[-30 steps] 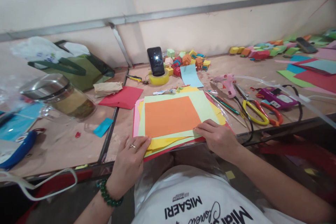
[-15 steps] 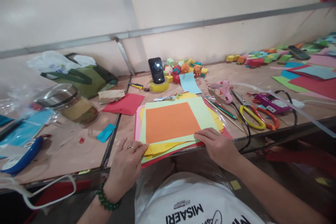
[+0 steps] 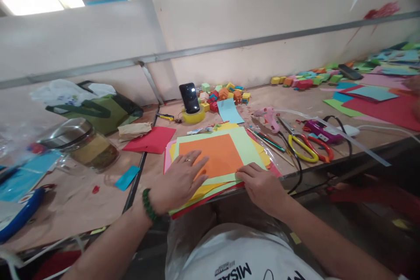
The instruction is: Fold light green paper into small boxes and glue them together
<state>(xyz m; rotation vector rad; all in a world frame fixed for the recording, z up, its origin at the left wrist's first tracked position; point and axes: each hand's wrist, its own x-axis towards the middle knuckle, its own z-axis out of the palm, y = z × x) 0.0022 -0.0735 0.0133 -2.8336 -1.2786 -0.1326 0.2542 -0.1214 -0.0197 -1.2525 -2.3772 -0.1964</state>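
Left hand point(image 3: 179, 179) lies flat, fingers spread, palm down on the orange sheet point(image 3: 213, 155), covering that sheet's near left corner. It grips nothing; it only presses. A green bead bracelet point(image 3: 148, 205) circles the wrist, and a ring shows on one finger.

Right hand point(image 3: 260, 186) rests at the near right corner of the paper stack point(image 3: 252, 151), fingertips touching the edge of the light green sheet just beside the orange one. Whether the fingers pinch a sheet or merely rest on it cannot be told.

Stack position: on the wooden workbench point(image 3: 108, 192), at its near edge, directly in front of the person. The orange sheet lies on top; light green, yellow, pink and red sheets fan out beneath it.

Surrounding items:
- Yellow-handled scissors point(image 3: 303, 148) and orange-handled scissors point(image 3: 323, 151), right of the stack.
- Pink glue gun point(image 3: 269, 116), behind the scissors.
- Phone point(image 3: 189, 97), upright in a yellow tape roll point(image 3: 193, 117), behind the stack.
- Small coloured paper boxes point(image 3: 225, 92), near the wall.
- Glass jar point(image 3: 82, 144), lying on its side, well left of the stack.
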